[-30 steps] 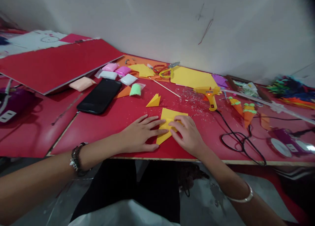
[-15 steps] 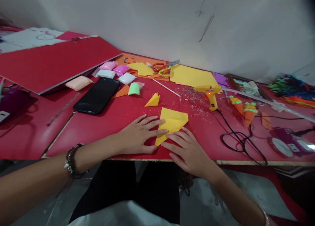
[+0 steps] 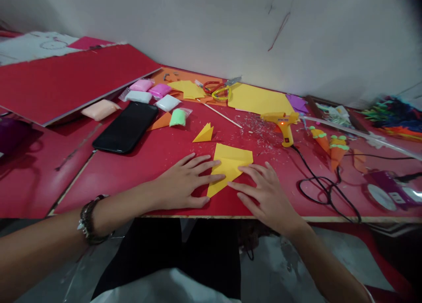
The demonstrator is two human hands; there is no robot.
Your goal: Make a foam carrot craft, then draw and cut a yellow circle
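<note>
A folded sheet of yellow paper (image 3: 231, 162) lies flat on the red table near its front edge, narrowing to a point towards me. My left hand (image 3: 184, 182) rests open on the table, its fingertips pressing the paper's left side. On the lower right slanting edge, fingertips of my right hand (image 3: 267, 193) touch the paper; that hand is open with its fingers apart. Just beyond the sheet sits a small folded yellow paper piece (image 3: 204, 133) with pointed tips.
A yellow glue gun (image 3: 282, 123) with a lit red light stands to the right, its black cord (image 3: 316, 180) looping nearby. A black phone (image 3: 127, 127) lies left, beside several clay packets (image 3: 140, 96). Scissors (image 3: 221, 88) and yellow sheets (image 3: 260, 100) are at the back.
My right hand has slid right and upward along the paper's slanting edge. My left hand holds its place on the paper. The view has shifted slightly.
</note>
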